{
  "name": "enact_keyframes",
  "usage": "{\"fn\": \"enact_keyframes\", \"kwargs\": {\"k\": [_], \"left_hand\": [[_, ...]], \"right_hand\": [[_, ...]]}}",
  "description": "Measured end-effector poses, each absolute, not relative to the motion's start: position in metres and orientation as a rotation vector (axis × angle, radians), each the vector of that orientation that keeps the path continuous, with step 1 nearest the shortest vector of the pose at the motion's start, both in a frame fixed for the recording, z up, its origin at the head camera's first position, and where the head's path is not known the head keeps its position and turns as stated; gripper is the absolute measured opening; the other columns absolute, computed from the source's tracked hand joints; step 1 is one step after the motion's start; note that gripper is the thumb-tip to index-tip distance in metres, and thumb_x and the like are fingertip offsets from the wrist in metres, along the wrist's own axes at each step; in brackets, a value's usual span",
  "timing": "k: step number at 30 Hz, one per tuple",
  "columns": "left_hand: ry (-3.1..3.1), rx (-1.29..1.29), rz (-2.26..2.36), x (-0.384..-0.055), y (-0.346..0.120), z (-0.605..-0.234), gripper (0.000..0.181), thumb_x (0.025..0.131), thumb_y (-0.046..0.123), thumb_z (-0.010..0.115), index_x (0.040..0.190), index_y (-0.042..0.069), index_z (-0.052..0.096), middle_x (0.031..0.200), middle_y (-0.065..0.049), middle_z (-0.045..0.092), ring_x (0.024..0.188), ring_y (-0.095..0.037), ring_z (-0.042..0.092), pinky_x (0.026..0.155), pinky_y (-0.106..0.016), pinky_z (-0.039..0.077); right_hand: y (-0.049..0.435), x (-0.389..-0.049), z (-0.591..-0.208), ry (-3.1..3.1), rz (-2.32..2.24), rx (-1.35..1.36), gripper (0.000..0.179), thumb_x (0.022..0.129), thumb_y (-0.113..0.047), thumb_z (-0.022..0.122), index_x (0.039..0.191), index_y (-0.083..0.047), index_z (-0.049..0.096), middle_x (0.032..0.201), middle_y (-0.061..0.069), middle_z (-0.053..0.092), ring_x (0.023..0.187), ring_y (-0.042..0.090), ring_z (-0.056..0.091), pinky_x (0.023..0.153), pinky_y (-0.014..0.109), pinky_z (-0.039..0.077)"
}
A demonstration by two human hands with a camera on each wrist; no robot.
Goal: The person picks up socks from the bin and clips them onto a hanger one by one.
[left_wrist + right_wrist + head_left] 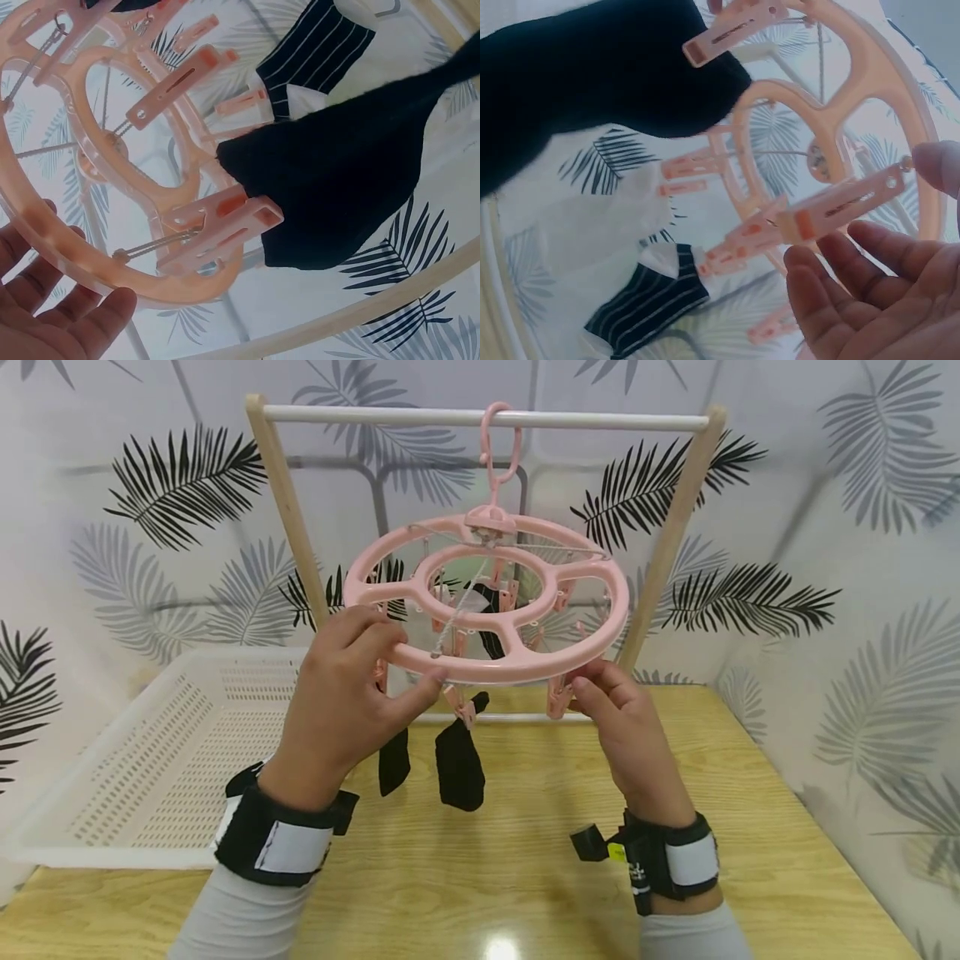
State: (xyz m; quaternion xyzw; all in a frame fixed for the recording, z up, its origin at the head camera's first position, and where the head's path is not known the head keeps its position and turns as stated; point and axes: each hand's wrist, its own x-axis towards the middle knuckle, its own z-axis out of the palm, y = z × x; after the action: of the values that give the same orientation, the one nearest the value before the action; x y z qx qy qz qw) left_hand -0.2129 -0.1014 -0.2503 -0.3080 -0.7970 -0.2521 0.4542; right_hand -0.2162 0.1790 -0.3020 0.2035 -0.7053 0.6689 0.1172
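Note:
A round pink drying hanger (487,672) with dangling clips hangs by its hook. My left hand (348,685) holds the left front of its rim, thumb at the front edge and fingers over the top. My right hand (622,710) is at the right front, thumb and fingertips apart around an unloaded pink clip (844,210); its thumb is right at the rim. A black sock (460,768) hangs from a front clip (461,706), and a second black sock (393,764) hangs partly hidden beside the left hand. A striped sock (315,56) hangs farther back.
The hook is over the white bar (375,415) of a wooden-legged rack (288,510). At the left is a white perforated basket (135,856) on the wood-grain table (510,860). A leaf-patterned wall covering (862,610) stands behind.

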Motion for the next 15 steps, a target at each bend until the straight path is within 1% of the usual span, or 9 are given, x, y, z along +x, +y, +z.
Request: {"fn": "enact_keyframes", "kwargs": {"k": [3,6,11,15], "left_hand": [[-1.967,-0.762,-0.627,-0.215,-0.104,-0.250,0.040,0.074,0.040,0.072,0.082,0.002,0.063,0.091,-0.013,0.059,0.090,-0.027,0.050,0.078,-0.046,0.046],[-1.959,-0.767,-0.629,-0.217,-0.106,-0.250,0.042,0.074,0.041,0.073,0.083,0.001,0.064,0.092,-0.013,0.061,0.091,-0.027,0.051,0.079,-0.047,0.047],[-1.944,-0.789,-0.643,-0.219,-0.109,-0.251,0.041,0.073,0.041,0.073,0.082,0.001,0.065,0.092,-0.013,0.062,0.091,-0.027,0.051,0.078,-0.047,0.046],[-1.954,-0.795,-0.642,-0.220,-0.110,-0.252,0.042,0.073,0.041,0.073,0.081,0.001,0.064,0.094,-0.014,0.062,0.093,-0.028,0.051,0.079,-0.048,0.045]], "right_hand": [[0.174,-0.218,-0.303,-2.060,1.972,0.681,0.027,0.098,-0.024,0.049,0.112,-0.001,0.054,0.092,0.012,0.053,0.088,0.032,0.050,0.086,0.037,0.044],[0.169,-0.218,-0.304,-2.061,1.993,0.724,0.026,0.098,-0.024,0.050,0.108,0.000,0.052,0.088,0.012,0.050,0.084,0.032,0.047,0.080,0.036,0.043],[0.166,-0.218,-0.305,-2.083,2.014,0.723,0.027,0.096,-0.024,0.052,0.106,0.000,0.052,0.082,0.011,0.048,0.088,0.033,0.046,0.078,0.035,0.043],[0.166,-0.219,-0.307,-2.062,2.044,0.748,0.023,0.095,-0.018,0.055,0.104,0.003,0.052,0.081,0.009,0.050,0.092,0.036,0.047,0.077,0.031,0.046]]}}
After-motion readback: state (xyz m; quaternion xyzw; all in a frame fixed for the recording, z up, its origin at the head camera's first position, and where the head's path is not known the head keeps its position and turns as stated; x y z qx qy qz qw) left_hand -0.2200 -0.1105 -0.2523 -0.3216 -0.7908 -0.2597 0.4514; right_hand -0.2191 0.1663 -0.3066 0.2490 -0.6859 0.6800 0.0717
